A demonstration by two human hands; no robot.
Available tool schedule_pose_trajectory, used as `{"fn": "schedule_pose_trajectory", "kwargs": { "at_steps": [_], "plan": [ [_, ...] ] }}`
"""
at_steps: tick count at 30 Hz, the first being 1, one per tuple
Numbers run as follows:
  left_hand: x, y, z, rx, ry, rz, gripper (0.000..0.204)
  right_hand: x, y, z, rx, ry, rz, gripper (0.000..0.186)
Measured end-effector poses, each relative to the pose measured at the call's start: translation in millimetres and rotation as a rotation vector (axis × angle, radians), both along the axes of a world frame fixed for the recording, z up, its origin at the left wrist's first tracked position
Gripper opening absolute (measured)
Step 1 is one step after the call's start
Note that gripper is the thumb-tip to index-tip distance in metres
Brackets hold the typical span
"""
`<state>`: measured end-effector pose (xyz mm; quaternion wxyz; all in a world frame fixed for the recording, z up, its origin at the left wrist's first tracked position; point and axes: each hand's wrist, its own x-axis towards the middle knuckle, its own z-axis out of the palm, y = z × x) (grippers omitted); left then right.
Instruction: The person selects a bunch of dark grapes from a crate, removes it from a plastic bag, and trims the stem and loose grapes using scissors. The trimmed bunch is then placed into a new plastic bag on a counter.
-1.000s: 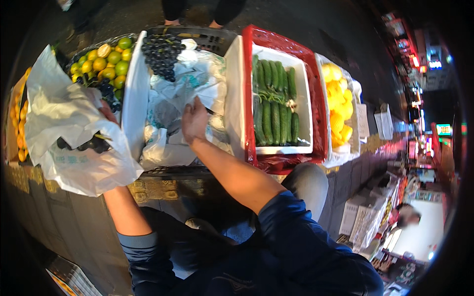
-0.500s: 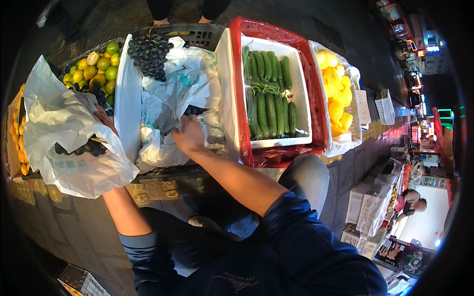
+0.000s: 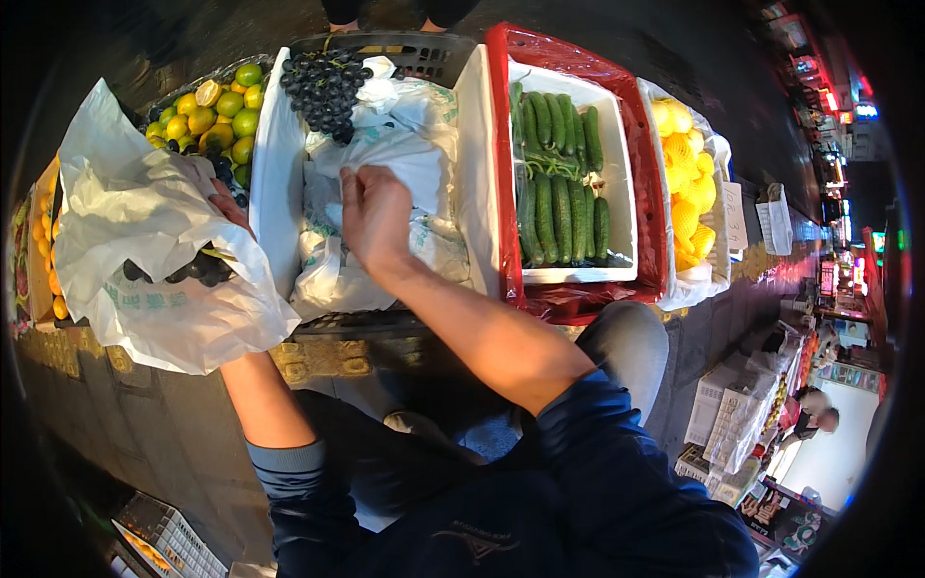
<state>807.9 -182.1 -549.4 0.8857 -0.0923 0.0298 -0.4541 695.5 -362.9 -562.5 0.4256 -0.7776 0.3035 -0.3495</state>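
Note:
On the left, my left hand (image 3: 229,210) is closed around a bunch of dark grapes (image 3: 178,270) in white wrapping paper (image 3: 135,217); the paper hides most of that hand. My right hand (image 3: 374,217) hovers over the crumpled white paper (image 3: 409,144) in the middle crate, fingers curled. Whether paper or a grape lies in its fingertips, I cannot make out. A bare bunch of black grapes (image 3: 326,91) rests at that crate's far left corner, on the crate's white foam wall (image 3: 267,144).
Right of the grape crate stands a foam box of cucumbers (image 3: 559,222) in red plastic (image 3: 655,193). Beyond it are yellow fruits in foam nets (image 3: 686,183). Green-yellow citrus (image 3: 202,120) fills a box at the far left. Someone's feet (image 3: 433,26) are beyond the crates.
My right hand has lifted off the lower paper and moved up toward its upper part; dark grapes that showed beside it are now covered. The whole view has shifted, moving the crates rightward.

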Motion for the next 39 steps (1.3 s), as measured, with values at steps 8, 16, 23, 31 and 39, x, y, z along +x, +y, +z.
{"fn": "schedule_pose_trajectory", "kwargs": {
  "at_steps": [8,16,23,31,39],
  "plan": [
    [-3.9,-1.6,3.5,0.090,0.054,0.129,0.063,-8.3,-65.6,-21.8,0.353,0.190,0.477,0.017],
    [-7.0,4.8,5.7,0.125,0.070,0.172,0.063,-23.9,-155.9,-8.2,-0.426,0.899,0.504,0.026],
    [-4.3,4.2,6.4,0.159,0.241,0.216,0.062,-3.9,-162.4,-38.1,-0.330,1.426,0.670,0.018],
    [-2.1,5.3,12.5,0.242,0.206,0.221,0.062,-41.8,-112.9,-131.9,0.116,1.241,0.141,0.022],
    [-12.5,6.8,15.0,0.120,0.226,0.189,0.060,-49.7,-110.1,-58.2,-0.047,1.026,0.160,0.030]
  ]
}}
